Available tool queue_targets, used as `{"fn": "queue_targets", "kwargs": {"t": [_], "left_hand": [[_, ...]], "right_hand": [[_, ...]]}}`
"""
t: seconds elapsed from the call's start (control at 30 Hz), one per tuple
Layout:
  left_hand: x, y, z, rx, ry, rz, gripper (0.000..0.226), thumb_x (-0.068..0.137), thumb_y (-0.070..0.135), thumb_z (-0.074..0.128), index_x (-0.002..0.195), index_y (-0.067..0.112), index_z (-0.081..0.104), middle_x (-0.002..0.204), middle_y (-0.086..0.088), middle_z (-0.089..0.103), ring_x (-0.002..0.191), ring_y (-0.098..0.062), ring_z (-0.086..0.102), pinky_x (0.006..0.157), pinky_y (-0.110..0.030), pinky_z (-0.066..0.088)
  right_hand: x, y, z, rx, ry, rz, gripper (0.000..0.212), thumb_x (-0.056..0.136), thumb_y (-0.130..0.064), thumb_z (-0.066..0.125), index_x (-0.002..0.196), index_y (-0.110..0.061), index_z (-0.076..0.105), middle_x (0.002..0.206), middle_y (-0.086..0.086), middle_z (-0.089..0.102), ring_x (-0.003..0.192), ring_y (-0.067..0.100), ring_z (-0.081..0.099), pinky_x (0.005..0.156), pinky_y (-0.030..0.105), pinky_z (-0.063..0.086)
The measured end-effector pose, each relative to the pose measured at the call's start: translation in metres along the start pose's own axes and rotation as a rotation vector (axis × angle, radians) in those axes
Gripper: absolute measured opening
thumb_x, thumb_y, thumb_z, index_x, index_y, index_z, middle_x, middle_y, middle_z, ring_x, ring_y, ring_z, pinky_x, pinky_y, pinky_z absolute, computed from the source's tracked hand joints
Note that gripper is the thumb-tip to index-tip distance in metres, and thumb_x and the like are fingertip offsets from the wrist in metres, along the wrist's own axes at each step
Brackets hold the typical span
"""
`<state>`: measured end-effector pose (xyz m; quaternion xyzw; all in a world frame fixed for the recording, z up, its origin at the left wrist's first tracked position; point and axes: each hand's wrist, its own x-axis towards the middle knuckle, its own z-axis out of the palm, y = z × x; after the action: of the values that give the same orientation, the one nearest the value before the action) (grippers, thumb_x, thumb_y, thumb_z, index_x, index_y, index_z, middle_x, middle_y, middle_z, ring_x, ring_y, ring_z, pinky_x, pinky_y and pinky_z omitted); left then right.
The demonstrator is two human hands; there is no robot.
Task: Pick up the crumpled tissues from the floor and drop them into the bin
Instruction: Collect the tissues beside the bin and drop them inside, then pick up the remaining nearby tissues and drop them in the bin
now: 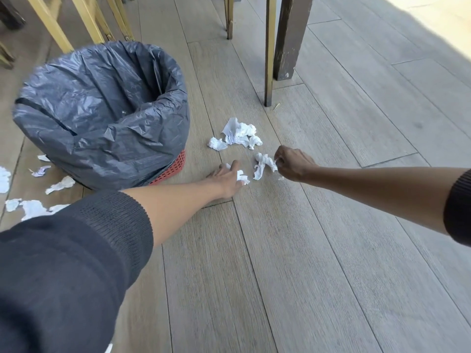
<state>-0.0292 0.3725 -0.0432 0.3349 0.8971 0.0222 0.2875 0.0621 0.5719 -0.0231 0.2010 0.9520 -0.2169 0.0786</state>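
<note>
While featherlight, soft and crush-proof, pinch any fold: right hand (293, 163) fingers closed on a tissue (263, 165), left hand (228, 178) fingers curled over another (242, 177), right of bin (102, 110).

Left hand (226, 178) fingers (233, 166) half-hide tissue (242, 176); bin (102, 110) blurred

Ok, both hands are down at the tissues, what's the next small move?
Probably lift both hands toward the bin: the right hand already pinches a tissue, and the left hand covers a small wad that it should close on first.
</note>
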Motion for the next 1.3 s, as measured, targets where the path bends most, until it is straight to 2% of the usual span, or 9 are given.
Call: {"fn": "queue_targets", "kwargs": {"t": [0.17,0.27,0.43,0.6,0.7,0.93,1.1,1.2,1.3], "left_hand": [[-0.015,-0.005,0.003,0.008,0.065,0.075,0.050,0.105,0.035,0.035,0.141,0.001,0.031,0.087,-0.006,0.054,0.067,-0.018,0.053,0.049,-0.030,0.034],[-0.021,-0.011,-0.002,0.002,0.137,0.136,0.039,0.105,0.039,0.033,0.100,0.006,0.053,0.071,-0.002,0.051,0.061,-0.019,0.052,0.048,-0.031,0.031],[-0.022,-0.017,-0.016,-0.094,0.204,0.115,0.047,0.102,0.032,0.039,0.059,0.012,0.040,0.059,-0.001,0.041,0.051,-0.017,0.041,0.054,-0.035,0.046],[-0.014,-0.015,-0.023,-0.165,0.144,-0.031,0.020,0.101,0.023,0.042,0.101,0.005,0.052,0.089,-0.006,0.054,0.076,-0.020,0.054,0.060,-0.033,0.043],[-0.006,-0.007,-0.021,-0.168,0.125,-0.059,0.039,0.100,0.013,0.042,0.137,0.002,0.038,0.111,-0.010,0.058,0.098,-0.026,0.061,0.082,-0.042,0.055],[0.009,0.034,-0.025,-0.191,0.212,0.059,0.023,0.102,0.017,0.039,0.123,0.008,0.044,0.106,-0.009,0.062,0.094,-0.027,0.062,0.077,-0.042,0.052],[0.030,0.051,-0.015,-0.114,0.116,0.078,0.079,0.092,-0.002,0.047,0.154,0.035,0.017,0.141,-0.005,0.043,0.115,-0.030,0.054,0.086,-0.038,0.048],[0.038,0.052,-0.007,-0.062,0.075,0.096,0.061,0.094,0.003,0.048,0.146,0.030,0.032,0.143,-0.002,0.032,0.120,-0.029,0.048,0.095,-0.039,0.045],[0.039,0.052,-0.002,-0.036,0.127,0.099,0.035,0.095,0.006,0.047,0.128,0.012,0.038,0.131,-0.005,0.038,0.105,-0.027,0.049,0.081,-0.038,0.042]], "right_hand": [[0.017,-0.011,0.014,-0.095,-0.043,0.056,0.044,0.095,-0.053,0.051,0.113,-0.013,0.050,0.093,0.008,0.067,0.083,0.027,0.063,0.066,0.035,0.044],[0.024,-0.015,0.021,-0.132,-0.061,0.099,0.056,0.088,-0.060,0.060,0.114,-0.013,0.045,0.093,0.007,0.063,0.085,0.027,0.061,0.067,0.035,0.045],[0.031,-0.013,0.026,-0.137,-0.015,0.097,0.035,0.095,-0.041,0.056,0.107,-0.008,0.058,0.093,0.009,0.066,0.082,0.027,0.062,0.061,0.032,0.041],[0.016,-0.012,0.022,0.100,-0.041,0.082,0.054,0.091,-0.058,0.058,0.065,-0.010,0.059,0.056,0.000,0.048,0.049,0.017,0.042,0.049,0.026,0.027],[0.007,-0.002,0.015,0.097,-0.069,0.020,0.049,0.096,-0.041,0.058,0.060,-0.008,0.064,0.051,-0.001,0.056,0.041,0.014,0.044,0.044,0.023,0.032],[-0.011,0.030,-0.007,0.082,-0.067,0.094,0.003,0.080,-0.007,0.060,0.080,-0.008,0.058,0.072,0.005,0.056,0.061,0.021,0.051,0.048,0.025,0.037],[-0.013,0.056,-0.016,0.126,-0.026,0.098,0.013,0.098,-0.010,0.041,0.107,-0.010,0.050,0.085,0.006,0.057,0.068,0.025,0.055,0.055,0.032,0.043],[-0.010,0.069,-0.018,0.103,0.059,0.125,0.014,0.101,-0.018,0.042,0.106,-0.008,0.051,0.082,0.011,0.060,0.064,0.026,0.052,0.054,0.032,0.039],[-0.005,0.077,-0.020,0.090,0.087,0.160,0.026,0.101,-0.031,0.048,0.110,-0.007,0.047,0.080,0.011,0.058,0.068,0.028,0.054,0.056,0.035,0.041]]}}
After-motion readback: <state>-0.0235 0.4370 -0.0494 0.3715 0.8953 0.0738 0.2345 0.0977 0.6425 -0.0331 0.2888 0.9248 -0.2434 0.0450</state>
